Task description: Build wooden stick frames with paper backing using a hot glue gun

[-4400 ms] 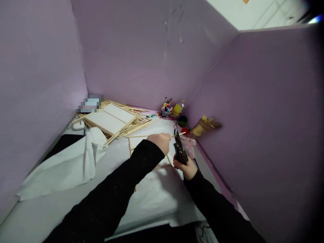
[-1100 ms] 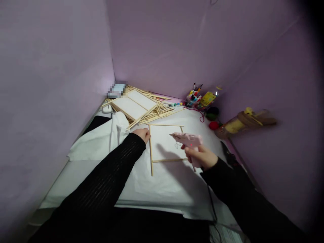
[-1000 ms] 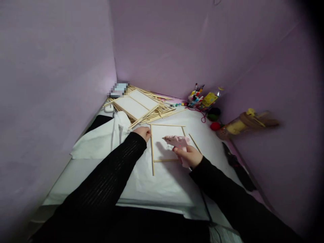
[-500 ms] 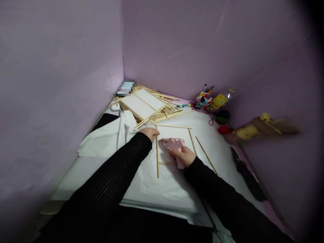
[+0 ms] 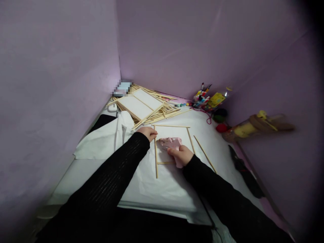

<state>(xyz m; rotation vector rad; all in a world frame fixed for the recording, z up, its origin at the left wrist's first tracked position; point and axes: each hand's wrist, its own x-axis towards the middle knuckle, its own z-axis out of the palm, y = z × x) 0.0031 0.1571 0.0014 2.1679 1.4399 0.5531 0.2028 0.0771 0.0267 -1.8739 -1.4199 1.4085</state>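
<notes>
My right hand [image 5: 182, 155] is wrapped round the grip of a pink hot glue gun [image 5: 172, 143]. The gun points left, its nozzle close to the left wooden stick [image 5: 156, 158] of a frame laid on a white sheet [image 5: 167, 130]. At the upper part of that same stick, the fingers of my left hand [image 5: 149, 132] are pinched together on it. Thin sticks also form the frame's top [image 5: 174, 126], its right side [image 5: 191, 140] and a lower crossbar [image 5: 164, 163], which the gun and my right hand partly cover.
A loose stick [image 5: 205, 154] lies right of the frame. Behind is a pile of sticks [image 5: 165, 114] with a white panel [image 5: 139, 106] on top. Crumpled white cloth or paper [image 5: 98, 141] lies left. Along the right wall are pens [image 5: 201, 96], a red ball [image 5: 222, 128] and a jar [image 5: 240, 132].
The view has shifted slightly, so everything appears a little farther left. Both hands and the glue gun keep nearly the same place against the frame.
</notes>
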